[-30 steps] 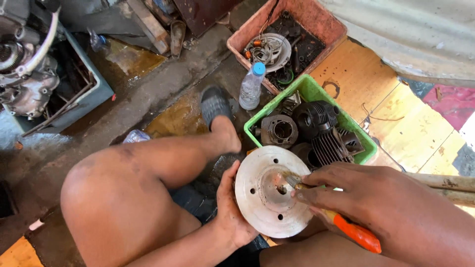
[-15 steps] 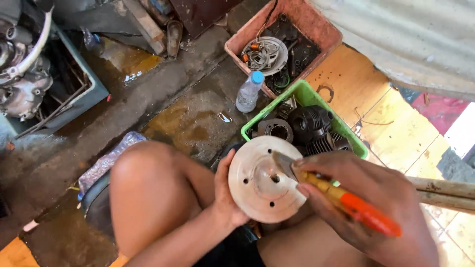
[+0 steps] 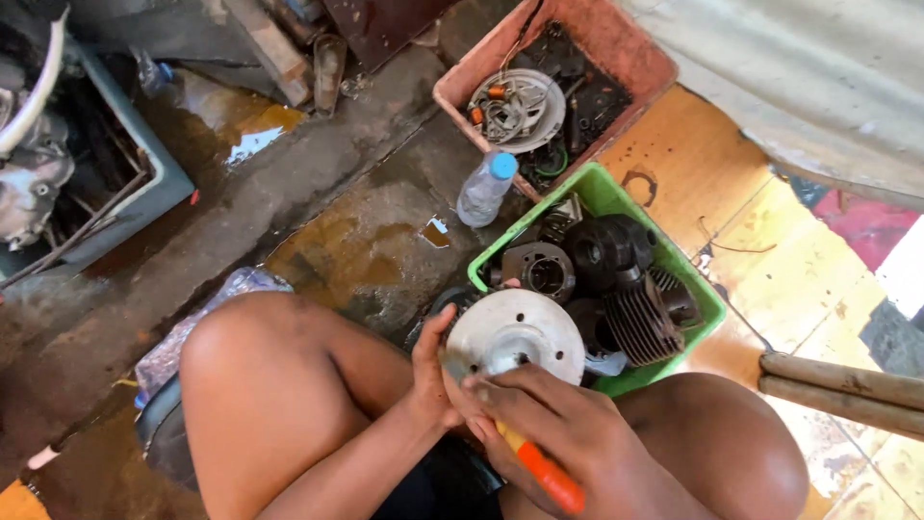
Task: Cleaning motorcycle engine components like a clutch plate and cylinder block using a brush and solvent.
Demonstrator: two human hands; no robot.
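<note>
A round silver metal disc (image 3: 520, 332) with a hole in its middle is held upright between my knees. My left hand (image 3: 430, 377) grips its left edge from behind. My right hand (image 3: 549, 424) is closed around a tool with a yellow and orange handle (image 3: 541, 470), and the tool's tip rests against the disc's face near the centre hole. The tip itself is hidden by my fingers.
A green crate (image 3: 616, 202) of dark engine cylinders and parts stands just behind the disc. Beyond it is a pink crate (image 3: 640, 60) with coils and wires. A plastic bottle (image 3: 484, 188) with a blue cap stands between them. Wet, oily concrete lies left; engine parts (image 3: 29, 183) at far left.
The view has shifted, so the disc and my hands now sit lower and more central. My right hand has slid closer over the disc, covering more of its face.
</note>
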